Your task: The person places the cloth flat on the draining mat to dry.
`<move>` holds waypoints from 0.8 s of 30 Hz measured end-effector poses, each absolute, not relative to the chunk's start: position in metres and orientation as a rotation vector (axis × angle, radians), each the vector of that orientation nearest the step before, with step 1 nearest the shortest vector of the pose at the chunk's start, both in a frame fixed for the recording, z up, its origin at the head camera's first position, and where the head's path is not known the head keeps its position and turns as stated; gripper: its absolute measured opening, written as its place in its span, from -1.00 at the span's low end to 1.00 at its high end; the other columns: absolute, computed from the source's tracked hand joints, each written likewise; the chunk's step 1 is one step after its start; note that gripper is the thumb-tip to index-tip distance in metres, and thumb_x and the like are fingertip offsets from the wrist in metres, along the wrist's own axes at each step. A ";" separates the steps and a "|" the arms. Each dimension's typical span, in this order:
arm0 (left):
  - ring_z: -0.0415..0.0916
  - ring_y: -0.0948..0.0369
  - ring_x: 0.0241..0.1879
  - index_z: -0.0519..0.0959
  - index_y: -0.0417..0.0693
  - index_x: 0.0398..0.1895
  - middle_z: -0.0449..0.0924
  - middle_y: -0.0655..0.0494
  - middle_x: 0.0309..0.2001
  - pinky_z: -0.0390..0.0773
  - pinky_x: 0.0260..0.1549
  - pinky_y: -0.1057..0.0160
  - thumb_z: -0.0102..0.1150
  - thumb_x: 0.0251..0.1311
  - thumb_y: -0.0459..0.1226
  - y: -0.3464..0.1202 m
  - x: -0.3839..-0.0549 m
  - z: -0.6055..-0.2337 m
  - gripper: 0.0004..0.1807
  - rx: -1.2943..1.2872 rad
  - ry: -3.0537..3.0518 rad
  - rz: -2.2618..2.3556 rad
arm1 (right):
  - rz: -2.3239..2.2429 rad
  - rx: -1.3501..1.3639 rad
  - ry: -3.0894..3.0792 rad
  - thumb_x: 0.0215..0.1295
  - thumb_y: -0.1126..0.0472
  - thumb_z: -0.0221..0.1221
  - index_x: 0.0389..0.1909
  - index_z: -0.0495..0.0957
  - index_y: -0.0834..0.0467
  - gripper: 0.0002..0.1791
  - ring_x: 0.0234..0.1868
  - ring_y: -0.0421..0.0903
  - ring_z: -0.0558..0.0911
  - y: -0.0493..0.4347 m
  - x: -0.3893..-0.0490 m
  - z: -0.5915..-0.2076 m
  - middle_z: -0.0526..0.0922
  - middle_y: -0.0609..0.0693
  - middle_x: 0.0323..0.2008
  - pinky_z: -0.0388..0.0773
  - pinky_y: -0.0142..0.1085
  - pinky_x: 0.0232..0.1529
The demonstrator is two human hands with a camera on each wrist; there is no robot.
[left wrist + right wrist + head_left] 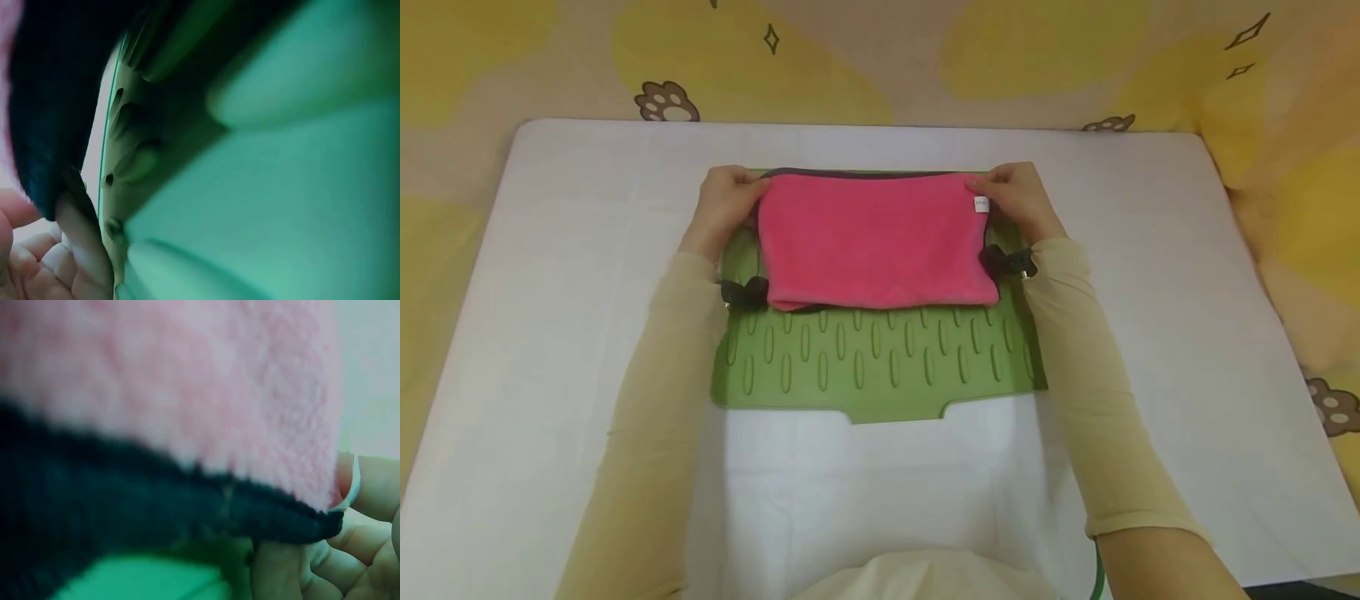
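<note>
A pink fleecy cloth (876, 242) with a dark underside is held up over a green ridged mat (857, 400). My left hand (724, 198) pinches its far left corner, my right hand (1018, 193) its far right corner, beside a small white tag (981, 204). In the left wrist view, the left hand's fingers (84, 250) grip the dark side of the cloth (53, 112), close to the mat (250, 206). The right wrist view shows the pink fluffy face of the cloth (206, 381) and the right hand (350, 556) holding its dark-edged corner.
Beneath the mat lies a white table top (580, 333) with rounded far corners. A yellow patterned fabric (865, 67) borders its back and sides. Black straps (1009, 262) circle both wrists, and a green cord (1099, 571) hangs near the right elbow.
</note>
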State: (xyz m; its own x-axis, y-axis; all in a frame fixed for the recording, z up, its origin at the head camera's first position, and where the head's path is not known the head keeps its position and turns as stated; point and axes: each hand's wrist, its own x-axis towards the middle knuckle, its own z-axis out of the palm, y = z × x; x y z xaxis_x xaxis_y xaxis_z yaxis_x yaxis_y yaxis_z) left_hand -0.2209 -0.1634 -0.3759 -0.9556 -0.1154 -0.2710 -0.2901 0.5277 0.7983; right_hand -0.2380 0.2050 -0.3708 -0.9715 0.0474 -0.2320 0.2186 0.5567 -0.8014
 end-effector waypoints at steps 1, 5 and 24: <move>0.41 0.32 -0.34 0.52 -0.35 0.02 0.50 -0.08 -0.12 0.42 -0.40 0.45 0.04 0.31 -0.14 -0.163 -0.222 -0.376 -0.57 -0.359 2.593 1.393 | -1.395 0.230 2.615 0.19 0.04 0.26 -0.21 0.61 0.36 -0.59 -0.58 -0.19 0.37 0.204 -0.238 -0.371 0.47 -0.16 -0.64 0.32 -0.38 -0.58; 0.40 0.15 -0.10 0.54 -0.33 0.00 0.52 -0.14 -0.01 0.40 -0.19 0.35 0.05 0.29 -0.11 -0.161 -0.224 -0.377 -0.56 -0.377 2.673 1.317 | -1.370 0.238 2.684 0.17 0.02 0.27 -0.18 0.63 0.37 -0.55 -0.55 -0.21 0.37 0.202 -0.241 -0.373 0.48 -0.20 -0.64 0.31 -0.39 -0.55; 0.41 0.02 -0.05 0.54 -0.36 -0.06 0.54 -0.19 -0.09 0.40 -0.03 0.12 0.04 0.27 -0.15 -0.162 -0.228 -0.376 -0.60 -0.270 2.822 1.128 | -1.032 0.158 2.833 0.18 -0.02 0.24 -0.24 0.62 0.36 -0.55 -0.50 -0.19 0.39 0.202 -0.250 -0.371 0.49 -0.12 -0.59 0.34 -0.40 -0.51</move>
